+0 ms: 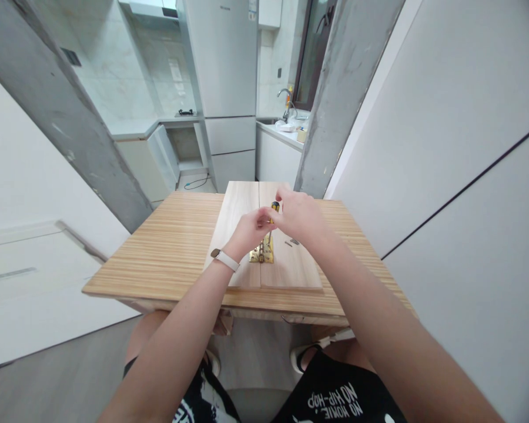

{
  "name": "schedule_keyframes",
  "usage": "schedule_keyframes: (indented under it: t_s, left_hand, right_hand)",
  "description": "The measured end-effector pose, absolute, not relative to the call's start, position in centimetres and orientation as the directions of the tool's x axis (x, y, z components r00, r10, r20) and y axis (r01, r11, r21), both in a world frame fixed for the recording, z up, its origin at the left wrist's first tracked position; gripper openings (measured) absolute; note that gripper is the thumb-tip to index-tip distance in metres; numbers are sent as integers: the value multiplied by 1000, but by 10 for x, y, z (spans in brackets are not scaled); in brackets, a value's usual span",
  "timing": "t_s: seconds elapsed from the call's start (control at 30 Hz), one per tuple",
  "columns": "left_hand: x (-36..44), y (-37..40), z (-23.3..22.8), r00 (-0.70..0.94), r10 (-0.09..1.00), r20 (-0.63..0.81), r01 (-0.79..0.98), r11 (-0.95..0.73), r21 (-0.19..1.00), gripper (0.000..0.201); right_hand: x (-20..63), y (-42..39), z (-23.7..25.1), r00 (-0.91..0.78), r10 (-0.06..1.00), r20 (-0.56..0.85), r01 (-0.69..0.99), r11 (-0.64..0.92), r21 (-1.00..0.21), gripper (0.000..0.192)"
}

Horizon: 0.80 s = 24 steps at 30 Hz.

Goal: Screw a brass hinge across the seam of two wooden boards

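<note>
A screwdriver [275, 206] with a yellow and black handle stands nearly upright over a gold hinge [261, 257]. My left hand [252, 230] is closed, its fingertips pinched around the lower part of the screwdriver. The thumb and curved index finger of my right hand [300, 216] are at the handle from the right. Below, the hinge lies across the seam between two pale boards, a left board [229, 226] and a right board [293, 273]. The screwdriver's tip is over the hinge's right leaf, partly hard to see. Several small screws [288, 244] lie on the right board beside my right hand.
Both boards rest on a striped wooden table [176, 235]. Its front edge is close to my knees. A fridge [227, 64], a counter with a sink tap [285, 97], and grey pillars stand beyond. White panels [458, 147] flank the table at the right.
</note>
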<state>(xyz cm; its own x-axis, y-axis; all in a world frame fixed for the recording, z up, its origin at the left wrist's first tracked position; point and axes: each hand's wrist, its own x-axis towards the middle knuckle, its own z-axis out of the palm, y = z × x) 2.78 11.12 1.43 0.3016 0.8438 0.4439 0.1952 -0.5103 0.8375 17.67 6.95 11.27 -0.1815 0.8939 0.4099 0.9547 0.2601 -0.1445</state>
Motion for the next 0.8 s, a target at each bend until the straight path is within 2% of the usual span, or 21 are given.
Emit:
schedule_keyframes:
  t_s: [0.07,0.17,0.3,0.43,0.6,0.7,0.8]
  left_hand:
    - [30,111,12,291,848,442,191,-505,842,11]
    - [32,110,10,281,833,477,185,-535,824,16]
    - [34,109,10,266,819,508,180,-560,809,13]
    - [34,111,13,251,854,456,216,-508,834,17]
    - [30,112,14,308,856,416,135,-472,871,26]
    - [27,114,12,372,827,421,68,-477,876,32]
    - [25,116,11,433,790,434,-11,-477,879,29]
  right_hand:
    - [170,67,112,-133,904,406,981,179,-75,47]
    - [163,65,106,-126,900,417,989,148,-21,41]
    - [162,66,99,-172,906,387,983,185,5,33]
    - [169,70,101,-259,905,337,963,270,16,27]
    - [179,75,101,-342,887,311,925,375,-53,11]
    - [182,78,100,-404,862,307,879,458,-129,18]
    - [183,79,99,-485,818,311,797,559,-228,25]
